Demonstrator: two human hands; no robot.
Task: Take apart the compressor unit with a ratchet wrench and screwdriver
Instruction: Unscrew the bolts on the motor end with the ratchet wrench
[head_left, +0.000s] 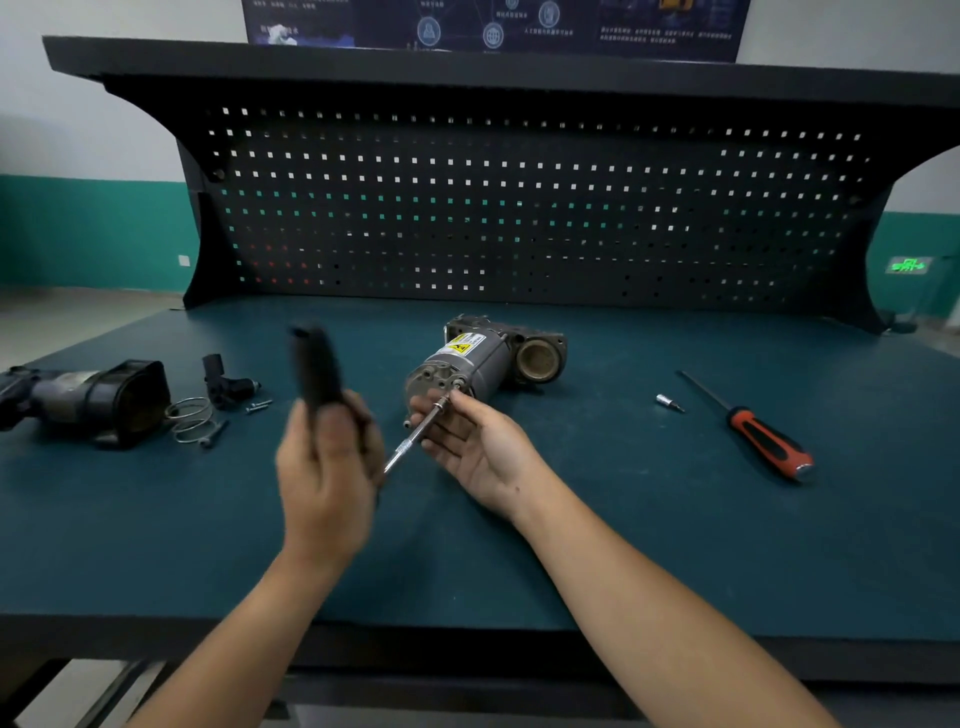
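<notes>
The grey compressor unit (478, 358) with a yellow label lies on its side mid-bench, its flat end face turned toward me. My left hand (324, 467) grips the black handle of the ratchet wrench (317, 369), which points up and looks blurred. A thin metal extension (415, 439) runs from the wrench to a bolt on the compressor's end face. The fingers of my right hand (467, 441) pinch this extension close to the bolt, palm up. A red-and-black screwdriver (753, 428) lies on the bench to the right.
On the green bench (623, 519), a removed dark housing (98, 400) sits at far left. Beside it lie a coiled spring (191, 418), a small black fitting (226, 382) and loose screws (258, 406). A small socket bit (668, 402) lies left of the screwdriver. A pegboard (519, 208) backs the bench.
</notes>
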